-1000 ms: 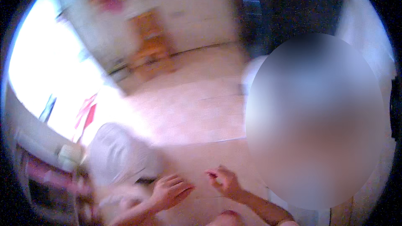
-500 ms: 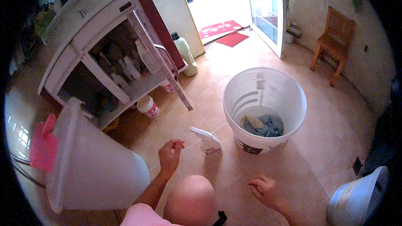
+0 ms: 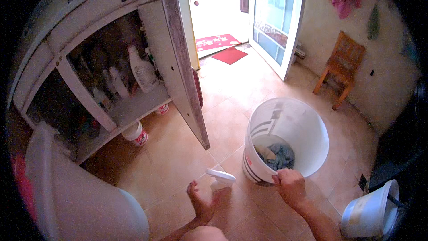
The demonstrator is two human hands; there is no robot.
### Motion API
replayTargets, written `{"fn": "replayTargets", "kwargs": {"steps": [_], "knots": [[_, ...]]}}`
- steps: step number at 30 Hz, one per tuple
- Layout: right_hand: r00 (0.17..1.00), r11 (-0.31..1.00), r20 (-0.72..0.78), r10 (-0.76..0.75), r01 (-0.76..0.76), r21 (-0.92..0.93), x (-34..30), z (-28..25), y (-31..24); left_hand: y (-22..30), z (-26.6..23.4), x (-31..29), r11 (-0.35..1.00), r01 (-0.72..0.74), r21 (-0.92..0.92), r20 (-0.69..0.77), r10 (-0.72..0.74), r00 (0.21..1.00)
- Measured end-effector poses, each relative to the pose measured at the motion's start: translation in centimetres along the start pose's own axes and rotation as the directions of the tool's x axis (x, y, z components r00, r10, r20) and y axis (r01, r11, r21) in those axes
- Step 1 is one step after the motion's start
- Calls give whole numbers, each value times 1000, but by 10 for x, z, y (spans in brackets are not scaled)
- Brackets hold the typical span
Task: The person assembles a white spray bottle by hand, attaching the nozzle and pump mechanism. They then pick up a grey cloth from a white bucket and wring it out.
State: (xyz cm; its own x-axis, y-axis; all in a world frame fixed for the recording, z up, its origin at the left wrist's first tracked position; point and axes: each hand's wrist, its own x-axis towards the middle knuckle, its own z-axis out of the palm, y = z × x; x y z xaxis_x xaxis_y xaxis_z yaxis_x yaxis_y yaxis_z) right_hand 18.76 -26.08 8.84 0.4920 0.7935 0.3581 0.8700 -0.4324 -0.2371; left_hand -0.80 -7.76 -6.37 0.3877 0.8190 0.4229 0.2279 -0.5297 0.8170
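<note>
My right hand point(image 3: 292, 189) is closed on the near rim of a large white bucket point(image 3: 314, 140), thumb over the edge. Inside, at the bottom, lies a bunched grey-blue cloth point(image 3: 281, 155) with a beige piece beside it. To the left of the bucket, a white spray bottle point(image 3: 221, 180) stands on the tiled floor. Close by it is my left hand point(image 3: 203, 203), open with its fingers apart and apparently holding nothing. I cannot make out whether it touches the bottle.
A cabinet's open door point(image 3: 178, 71) juts out at the left, with bottles point(image 3: 142, 69) on the shelf behind it. A large pale tub point(image 3: 89, 205) fills the lower left. A smaller white bucket point(image 3: 368, 209) is at the lower right. A wooden chair point(image 3: 341, 67) stands by the wall.
My right hand has moved up from above the floor and taken hold of the bucket's rim. The view has shifted, and my left hand now appears lower, beside the spray bottle.
</note>
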Motion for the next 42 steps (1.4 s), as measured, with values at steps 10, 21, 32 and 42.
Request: {"fn": "replayTargets", "kwargs": {"steps": [10,21,32,42], "knots": [[891,997,447,80,-70,-38,-58,-77,17,137,-20,78,646,-671,-363,334,763,554],[565,980,818,104,-197,11,-18,49,130,182,91,47,730,-536,-425,810,570,135],[462,920,821,335,-348,-180,-12,171,159,217,68,66,867,-471,-160,940,280,196],[730,115,558,394,-642,758,18,-79,46,219,78,65,899,-433,-68,855,276,440]]}}
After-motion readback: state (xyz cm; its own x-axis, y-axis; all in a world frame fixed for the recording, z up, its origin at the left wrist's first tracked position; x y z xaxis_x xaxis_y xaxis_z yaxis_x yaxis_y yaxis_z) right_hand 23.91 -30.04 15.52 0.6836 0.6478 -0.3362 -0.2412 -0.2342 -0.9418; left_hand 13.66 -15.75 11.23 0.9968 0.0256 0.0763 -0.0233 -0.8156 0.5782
